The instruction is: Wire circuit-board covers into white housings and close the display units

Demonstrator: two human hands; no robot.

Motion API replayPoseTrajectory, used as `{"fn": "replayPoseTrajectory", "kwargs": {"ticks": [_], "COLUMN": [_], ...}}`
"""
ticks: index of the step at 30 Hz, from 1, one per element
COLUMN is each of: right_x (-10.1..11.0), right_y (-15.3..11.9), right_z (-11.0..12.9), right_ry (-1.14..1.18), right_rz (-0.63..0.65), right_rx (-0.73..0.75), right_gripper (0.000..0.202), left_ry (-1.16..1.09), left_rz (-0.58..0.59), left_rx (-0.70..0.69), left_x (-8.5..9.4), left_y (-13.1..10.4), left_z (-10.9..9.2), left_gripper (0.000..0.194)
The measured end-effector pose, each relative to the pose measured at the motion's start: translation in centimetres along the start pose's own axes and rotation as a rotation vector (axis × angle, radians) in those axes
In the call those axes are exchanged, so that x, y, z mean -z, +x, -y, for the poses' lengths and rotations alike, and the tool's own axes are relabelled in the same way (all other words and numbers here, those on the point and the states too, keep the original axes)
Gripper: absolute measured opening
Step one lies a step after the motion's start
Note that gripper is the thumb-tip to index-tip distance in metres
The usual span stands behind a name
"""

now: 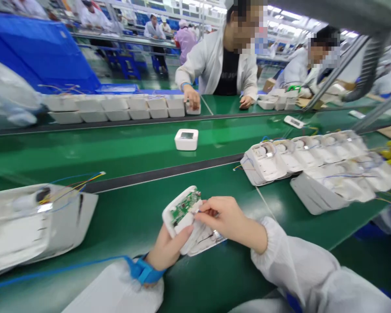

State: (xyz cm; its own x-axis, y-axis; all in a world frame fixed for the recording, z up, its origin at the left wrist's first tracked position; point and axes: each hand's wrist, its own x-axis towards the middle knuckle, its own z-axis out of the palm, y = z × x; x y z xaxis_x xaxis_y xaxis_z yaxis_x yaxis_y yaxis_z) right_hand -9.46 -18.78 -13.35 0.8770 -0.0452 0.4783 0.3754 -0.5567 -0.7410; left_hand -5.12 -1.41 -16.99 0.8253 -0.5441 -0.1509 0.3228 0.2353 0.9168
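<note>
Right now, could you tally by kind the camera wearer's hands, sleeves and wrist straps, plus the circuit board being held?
Hands: 2, left hand and right hand
White sleeves: 2, left sleeve and right sleeve
Blue wrist strap: 1
Green circuit board: 1
Total: 6

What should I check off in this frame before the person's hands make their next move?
1. Left hand grips the white casing: ok.
2. Green circuit board exposed, facing the camera: ok.
3. Right hand at the board's edge: ok.
4. Item in the right fingertips identifiable: cannot tell, too small and partly hidden.
5. Blue wrist strap on the left wrist: ok.
6. White unit with a screen clear of both hands: ok, farther off on the green surface.
</note>
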Motion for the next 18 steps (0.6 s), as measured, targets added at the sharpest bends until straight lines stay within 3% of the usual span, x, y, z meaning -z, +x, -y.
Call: {"fn": "replayPoseTrajectory", "kwargs": {"ticks": [4,10,15,18], "right_x": [0.0,0.0,0.0,0.5], "right_y": [-0.2,-0.3,-0.2,0.2], "right_z": [-0.3,-0.1,-0.2,0.4], "right_ry": [-0.030,-0.089,-0.117,0.032], "right_rz": [0.074,0.097,0.080,0.087], "right_rx": [0.012,0.063,0.059,-0.062], "right_gripper": [0.019,0.019,0.022,0.022], "left_ry": [0.160,0.235,0.131,0.009], "left_rz": [0.143,0.212,0.184,0.153], "left_rx": [-0.156,-0.158,-0.159,-0.139], "left_x": [1.6,2.0,2.2,1.9], "left_y": [0.8,0.7,0.7,0.7], "left_z": [1.1,0.9,1.8,1.8], "left_gripper": [0.057,0.054,0.054,0.053]}}
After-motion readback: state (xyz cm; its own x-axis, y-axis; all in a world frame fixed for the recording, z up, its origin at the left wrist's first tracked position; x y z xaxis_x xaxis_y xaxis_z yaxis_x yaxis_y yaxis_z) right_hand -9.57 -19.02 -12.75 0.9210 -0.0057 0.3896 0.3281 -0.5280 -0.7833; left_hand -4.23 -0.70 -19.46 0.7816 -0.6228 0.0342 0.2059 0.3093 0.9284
